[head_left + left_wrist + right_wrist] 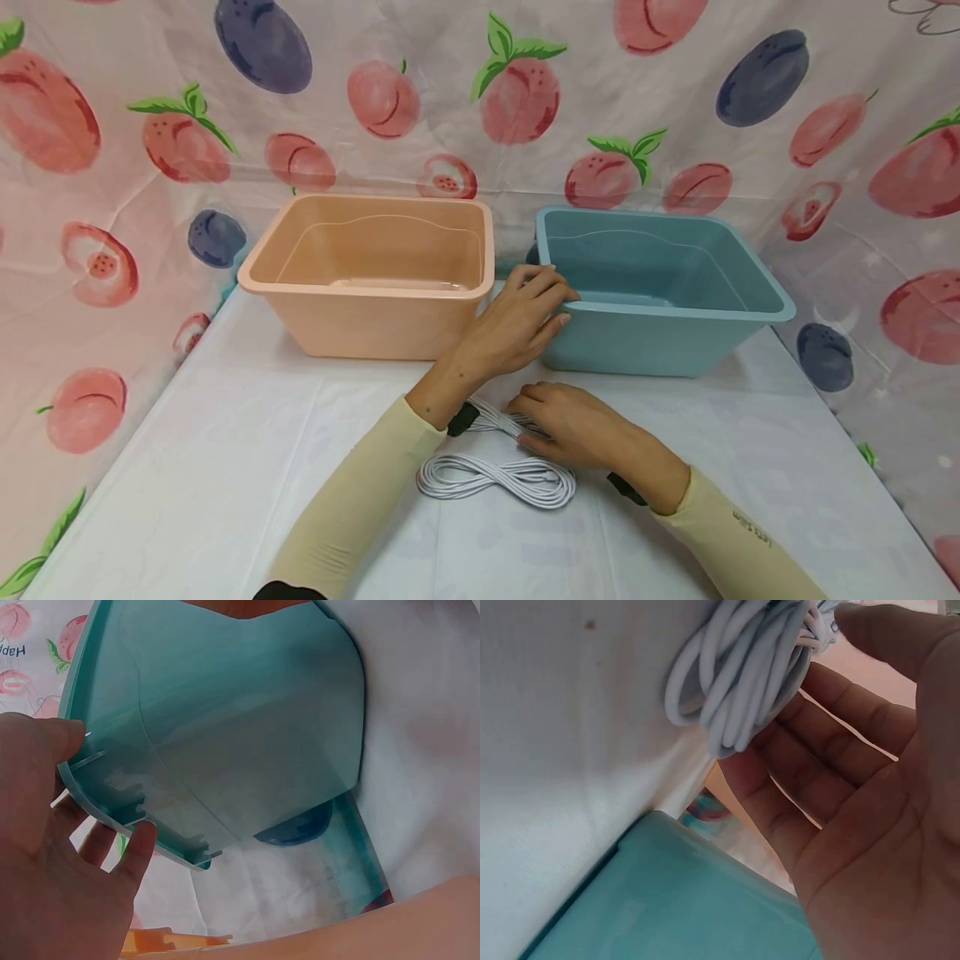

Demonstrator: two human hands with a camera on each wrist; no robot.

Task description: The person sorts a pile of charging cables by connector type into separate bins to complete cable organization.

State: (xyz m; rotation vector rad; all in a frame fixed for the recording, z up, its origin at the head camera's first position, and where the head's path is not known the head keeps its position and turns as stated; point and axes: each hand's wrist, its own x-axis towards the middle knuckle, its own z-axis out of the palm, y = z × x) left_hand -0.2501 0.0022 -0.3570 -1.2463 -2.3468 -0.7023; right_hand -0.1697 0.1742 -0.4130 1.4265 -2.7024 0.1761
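In the head view my left hand (517,321) grips the near left corner of the blue-green plastic bin (630,342). The left wrist view shows the bin's rim (105,814) between the thumb and fingers of that hand. Lower down, my right hand (577,425) holds a bundled white cable (491,417), partly hidden under the hand and the left wrist. Seen from the right wrist, the fingers curve behind the cable loops (757,675) and the thumb lies at the tied part. A second white cable bundle (498,482), looped in a figure eight, lies just in front.
To the left of the blue-green bin stands a peach-coloured bin (375,325), with nothing seen inside. Both bins stand at the back of a table with a white cover (225,467). A fruit-patterned cloth (435,50) hangs behind and along both sides.
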